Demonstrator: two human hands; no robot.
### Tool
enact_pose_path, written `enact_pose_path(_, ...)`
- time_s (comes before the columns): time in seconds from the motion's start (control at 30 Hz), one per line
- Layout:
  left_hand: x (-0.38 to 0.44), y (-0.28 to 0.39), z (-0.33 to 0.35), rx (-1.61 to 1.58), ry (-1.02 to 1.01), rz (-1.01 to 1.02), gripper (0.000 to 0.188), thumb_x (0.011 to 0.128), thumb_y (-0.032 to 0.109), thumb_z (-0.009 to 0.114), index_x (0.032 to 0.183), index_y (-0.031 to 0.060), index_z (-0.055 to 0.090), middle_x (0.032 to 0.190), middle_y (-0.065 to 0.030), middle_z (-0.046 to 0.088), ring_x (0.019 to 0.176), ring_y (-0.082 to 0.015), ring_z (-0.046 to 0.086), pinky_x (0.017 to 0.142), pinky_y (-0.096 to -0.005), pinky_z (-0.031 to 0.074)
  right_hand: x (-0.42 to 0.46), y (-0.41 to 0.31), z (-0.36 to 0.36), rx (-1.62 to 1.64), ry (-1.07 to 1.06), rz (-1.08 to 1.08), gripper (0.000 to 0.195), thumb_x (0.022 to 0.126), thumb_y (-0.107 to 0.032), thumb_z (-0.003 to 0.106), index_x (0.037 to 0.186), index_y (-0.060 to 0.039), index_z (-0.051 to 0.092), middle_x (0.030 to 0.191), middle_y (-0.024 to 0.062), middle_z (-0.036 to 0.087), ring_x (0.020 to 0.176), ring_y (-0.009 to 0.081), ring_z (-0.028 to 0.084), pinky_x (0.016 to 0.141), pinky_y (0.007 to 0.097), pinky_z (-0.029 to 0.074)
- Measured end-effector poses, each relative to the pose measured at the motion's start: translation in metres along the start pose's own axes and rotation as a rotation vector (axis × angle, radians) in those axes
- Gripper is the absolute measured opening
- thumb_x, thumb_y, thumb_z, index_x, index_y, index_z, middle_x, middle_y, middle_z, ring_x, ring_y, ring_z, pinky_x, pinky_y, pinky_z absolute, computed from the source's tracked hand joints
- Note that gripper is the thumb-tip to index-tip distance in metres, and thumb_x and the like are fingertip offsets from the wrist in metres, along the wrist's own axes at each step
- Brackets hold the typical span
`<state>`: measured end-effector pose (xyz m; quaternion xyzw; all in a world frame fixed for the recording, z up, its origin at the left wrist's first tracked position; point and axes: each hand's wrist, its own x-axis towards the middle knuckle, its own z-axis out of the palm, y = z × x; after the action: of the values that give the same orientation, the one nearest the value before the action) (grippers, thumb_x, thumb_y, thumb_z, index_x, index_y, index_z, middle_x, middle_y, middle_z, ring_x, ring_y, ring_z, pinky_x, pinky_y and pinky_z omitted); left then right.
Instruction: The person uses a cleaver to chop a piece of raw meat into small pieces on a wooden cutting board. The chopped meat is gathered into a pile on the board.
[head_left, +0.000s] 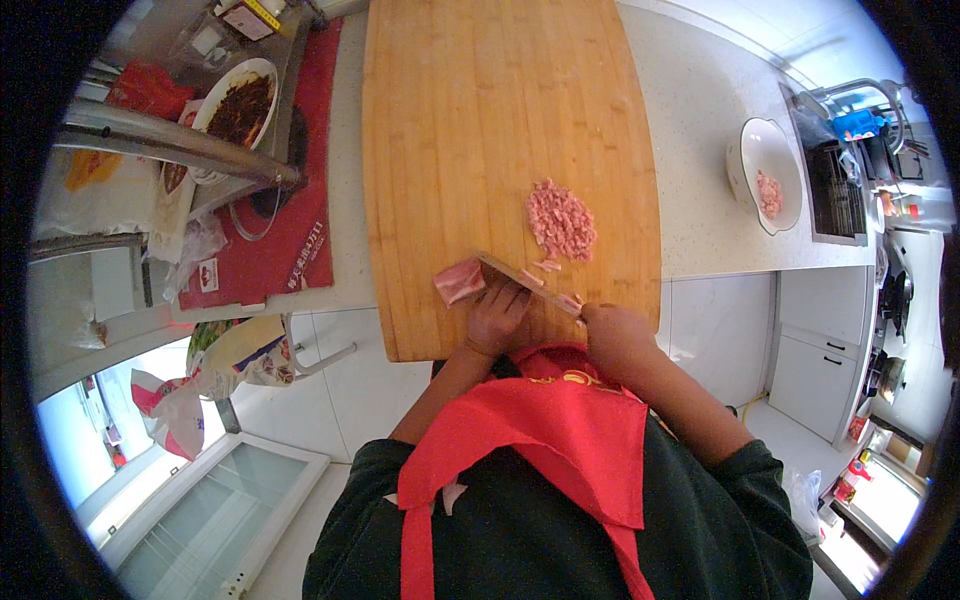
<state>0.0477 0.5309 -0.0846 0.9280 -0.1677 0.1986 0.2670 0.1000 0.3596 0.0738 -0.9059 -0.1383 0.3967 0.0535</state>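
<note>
My right hand (619, 334) grips the handle of a kitchen knife (536, 285), whose blade slants up and left across the near part of the wooden cutting board (465, 135). Just on the near side of the blade, my left hand (496, 319) has its fingers bent down at the board; what lies under them is hidden. A block of raw, fat-streaked meat (459, 282) lies by the blade's far end, left of those fingers. Small strips of meat (547, 265) lie along the blade's other side. Beyond them sits a mound of finely chopped meat (561, 220).
On the counter at right, a white bowl (750, 161) holds some chopped meat, near the sink (832, 191) and faucet. At left, a metal post (180, 142) and a bowl of dark food (244, 109) stand by a red mat (311, 172). Bags (247, 356) hang below.
</note>
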Motion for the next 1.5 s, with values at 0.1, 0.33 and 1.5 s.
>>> enact_pose_path(0.1, 0.001, 0.001, 0.000, 0.029, 0.045, 0.029, 0.027, 0.070, 0.014, 0.059, 0.095, 0.0045, 0.064, 0.097, -0.0119, 0.061, 0.088, -0.0278, 0.061, 0.076, -0.0356, 0.052, 0.014, -0.009, -0.002, 0.072, -0.063, 0.050, 0.023, 0.077, -0.010, 0.052, 0.097, -0.0045, 0.061, 0.088, 0.0204, 0.064, 0.082, 0.0373, 0.063, 0.072, 0.0480, 0.049)
enact_pose_path(0.33, 0.002, 0.006, -0.001, 0.006, 0.031, -0.014, 0.029, 0.070, 0.015, 0.060, 0.097, 0.0059, 0.064, 0.097, -0.0092, 0.062, 0.088, -0.0258, 0.061, 0.076, -0.0344, 0.052, 0.049, -0.012, 0.010, 0.348, 0.286, -0.317, 0.021, 0.076, -0.014, 0.054, 0.089, -0.0011, 0.065, 0.082, 0.0241, 0.064, 0.077, 0.0402, 0.063, 0.070, 0.0466, 0.050)
enact_pose_path(1.5, -0.003, 0.002, 0.011, 0.030, 0.022, -0.017, 0.025, 0.073, 0.016, 0.059, 0.096, 0.0084, 0.065, 0.097, -0.0084, 0.064, 0.084, -0.0241, 0.063, 0.074, -0.0354, 0.053, 0.050, -0.010, 0.032, 0.227, 0.281, -0.147, 0.022, 0.076, -0.014, 0.057, 0.093, 0.0002, 0.060, 0.092, 0.0218, 0.061, 0.084, 0.0396, 0.060, 0.074, 0.0444, 0.049)
